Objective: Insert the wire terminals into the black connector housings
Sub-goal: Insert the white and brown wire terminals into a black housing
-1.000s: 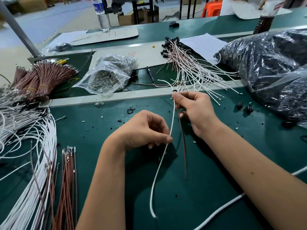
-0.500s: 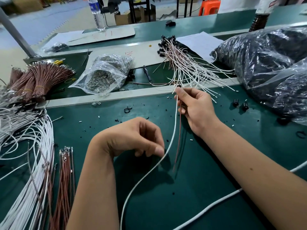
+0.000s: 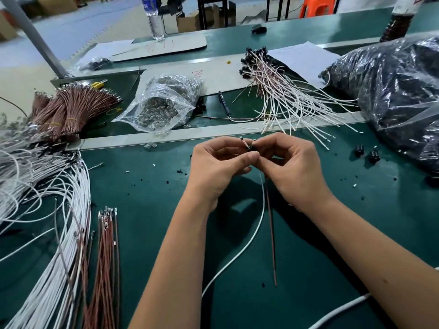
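My left hand (image 3: 219, 163) and my right hand (image 3: 291, 165) meet fingertip to fingertip above the green mat. Between them sits a small black connector housing (image 3: 251, 147), mostly hidden by the fingers. The right hand's fingers pinch the housing. The left hand's thumb and fingers pinch the wire ends at it. A white wire (image 3: 259, 224) and a brown wire (image 3: 270, 229) hang from the hands toward me. Two loose black housings (image 3: 367, 153) lie on the mat to the right.
White wires (image 3: 47, 210) and brown wires (image 3: 107, 257) with terminals lie at the left. Finished wire sets (image 3: 285, 98) fan out at the back. A clear bag of terminals (image 3: 161, 105) sits behind the grey rail (image 3: 166, 136). A large black plastic bag (image 3: 392, 91) fills the right.
My left hand rose from the white wire's middle to meet my right hand. Both hands now close around the housing, and the wires hang lower beneath them.
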